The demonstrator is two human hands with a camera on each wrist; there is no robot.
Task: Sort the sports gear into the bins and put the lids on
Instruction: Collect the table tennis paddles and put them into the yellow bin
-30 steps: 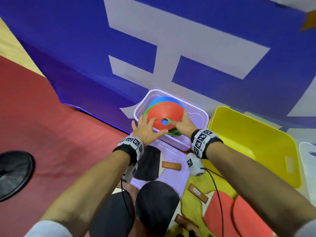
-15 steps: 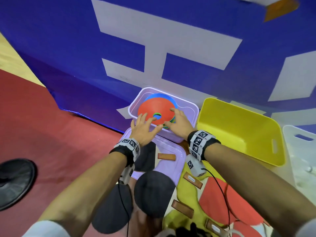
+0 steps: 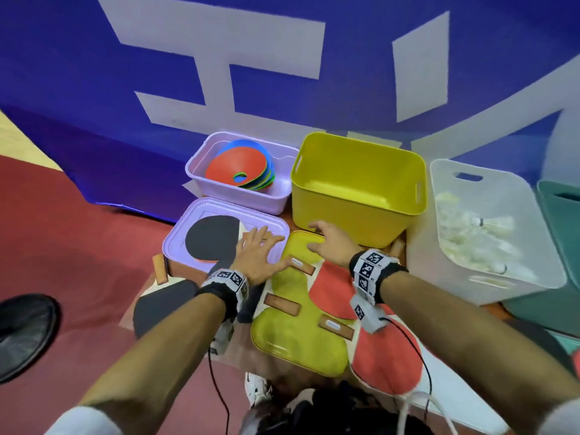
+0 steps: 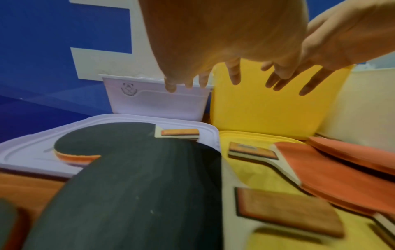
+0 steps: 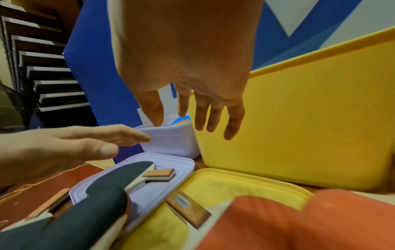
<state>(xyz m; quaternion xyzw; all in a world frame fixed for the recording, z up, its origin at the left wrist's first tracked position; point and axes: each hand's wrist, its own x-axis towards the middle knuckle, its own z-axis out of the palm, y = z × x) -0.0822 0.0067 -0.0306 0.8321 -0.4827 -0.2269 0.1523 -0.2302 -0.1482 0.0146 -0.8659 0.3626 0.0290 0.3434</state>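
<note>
My left hand (image 3: 255,257) hovered open over the lilac lid (image 3: 270,227), my right hand (image 3: 329,246) open over the yellow lid (image 3: 292,343); both were empty. Paddles (image 3: 213,238) lay on the lids, so I judged they must go first. Cones (image 3: 240,169) sat in the lilac bin (image 3: 244,199).

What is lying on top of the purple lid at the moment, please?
A black-faced table tennis paddle lies on the purple lid, with its handle toward the yellow lid. The left hand hovers open above the handle end, hiding it in the head view.
</note>
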